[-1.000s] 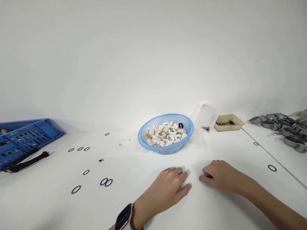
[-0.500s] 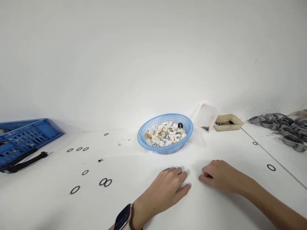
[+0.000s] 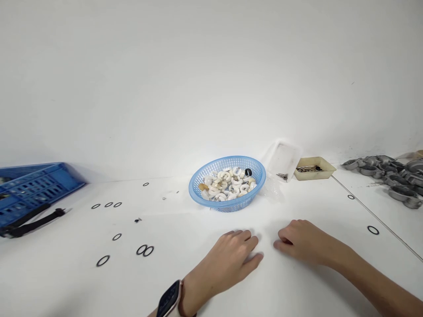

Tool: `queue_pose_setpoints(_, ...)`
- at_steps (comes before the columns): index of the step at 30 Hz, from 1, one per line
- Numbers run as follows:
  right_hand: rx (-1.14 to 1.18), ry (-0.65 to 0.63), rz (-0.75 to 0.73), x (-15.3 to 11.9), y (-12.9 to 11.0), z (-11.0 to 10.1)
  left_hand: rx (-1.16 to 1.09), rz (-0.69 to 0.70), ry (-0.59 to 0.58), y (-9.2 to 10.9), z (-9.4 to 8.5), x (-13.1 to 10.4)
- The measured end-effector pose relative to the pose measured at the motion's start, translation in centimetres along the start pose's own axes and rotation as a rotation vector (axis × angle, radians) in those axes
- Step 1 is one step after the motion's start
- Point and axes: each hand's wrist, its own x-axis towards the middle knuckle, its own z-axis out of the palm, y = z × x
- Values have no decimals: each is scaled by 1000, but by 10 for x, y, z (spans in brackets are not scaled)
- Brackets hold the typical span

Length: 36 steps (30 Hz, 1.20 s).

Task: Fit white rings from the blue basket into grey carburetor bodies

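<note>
My left hand (image 3: pixel 234 255) rests on the white table, palm down. Its fingers bend loosely, the thumb stands apart from them, and nothing shows in its grasp. To its right lies my right hand (image 3: pixel 302 241), curled into a loose fist with a small gap between thumb and forefinger and no object visible in it. Just beyond both hands stands a blue plastic basket (image 3: pixel 195 197) holding many white and cream ring-shaped parts (image 3: pixel 224 177), along with a black one (image 3: pixel 248 172). The two hands are apart and touch only the tabletop.
Several black rubber rings (image 3: pixel 103 260) lie scattered at left, near a blue crate (image 3: pixel 42 182) and a black strap (image 3: pixel 36 224). Behind on the right are a white tray (image 3: pixel 284 156), a cream tray (image 3: pixel 313 175) with small metal pieces, and grey metal castings (image 3: pixel 401 193).
</note>
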Motion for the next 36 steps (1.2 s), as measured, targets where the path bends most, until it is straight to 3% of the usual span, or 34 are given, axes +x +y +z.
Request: queue_pose_setpoints(36, -20, 8, 1, -1, 3, 4, -12, 6, 18, 1, -2, -1)
